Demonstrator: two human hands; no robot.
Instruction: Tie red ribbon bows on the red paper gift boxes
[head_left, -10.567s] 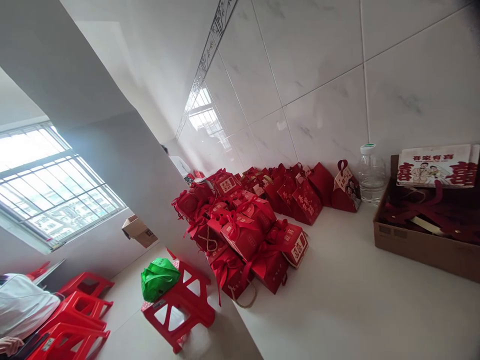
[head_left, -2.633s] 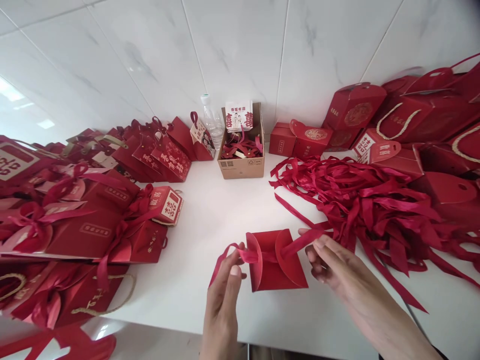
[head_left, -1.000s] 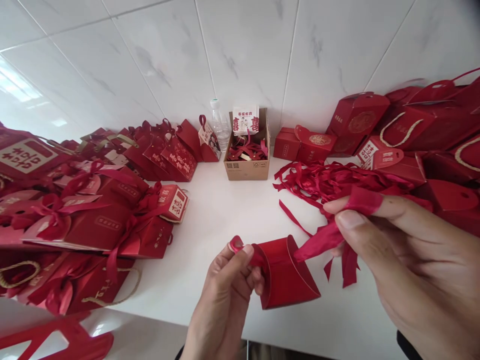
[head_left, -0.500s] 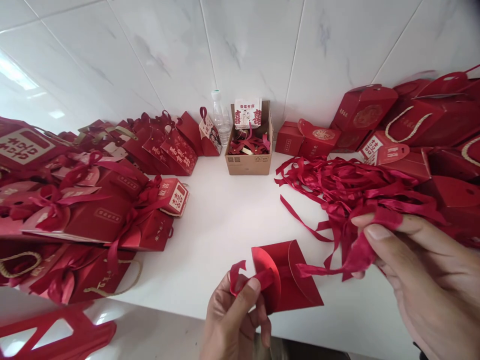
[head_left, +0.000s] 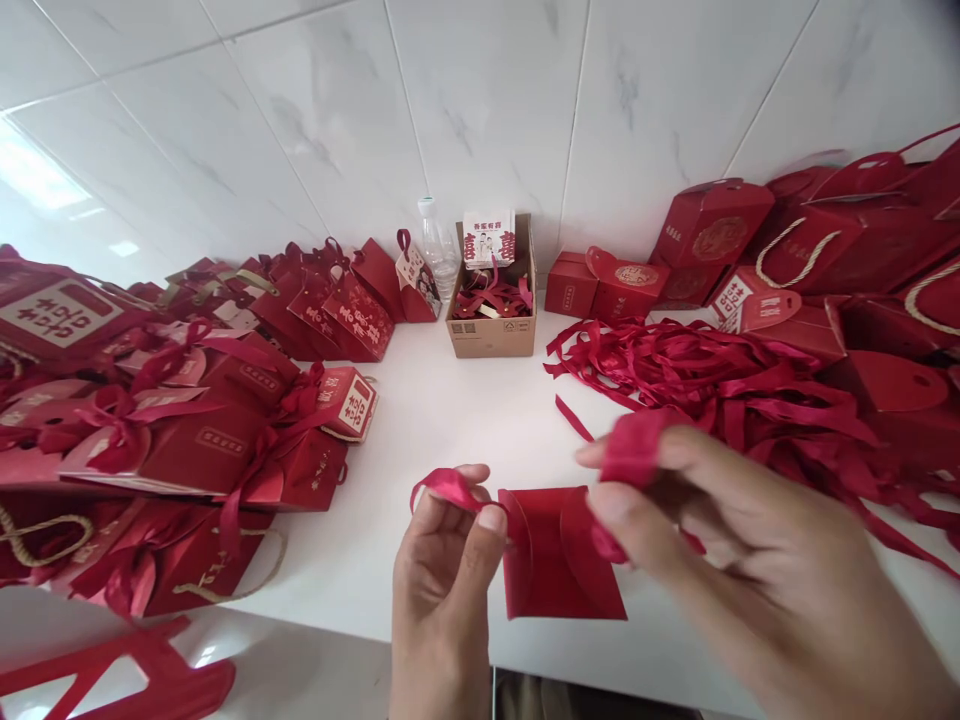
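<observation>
On the white table lies a red paper gift box (head_left: 551, 580) with curved end flaps, near the front edge. My left hand (head_left: 450, 570) is at its left side, thumb and fingers closed on a red ribbon (head_left: 448, 486) that loops over the fingers. Above the box's right flap, my right hand (head_left: 712, 540) pinches a length of red ribbon (head_left: 631, 448) between thumb and forefinger; this hand is a little blurred. Whether both hands hold one ribbon I cannot tell. A heap of loose red ribbons (head_left: 690, 370) lies behind my right hand.
Several finished-looking red boxes with bows (head_left: 180, 440) are piled on the left. A small cardboard box (head_left: 491, 338) and a clear plastic bottle (head_left: 435, 245) stand by the tiled wall. More red boxes (head_left: 720, 225) crowd the right. A red stool (head_left: 127, 675) is below left.
My right hand has moved left with its ribbon, toward my left hand. My left hand has lifted off the box's left flap, ribbon in its fingers. The box now lies straighter on the table.
</observation>
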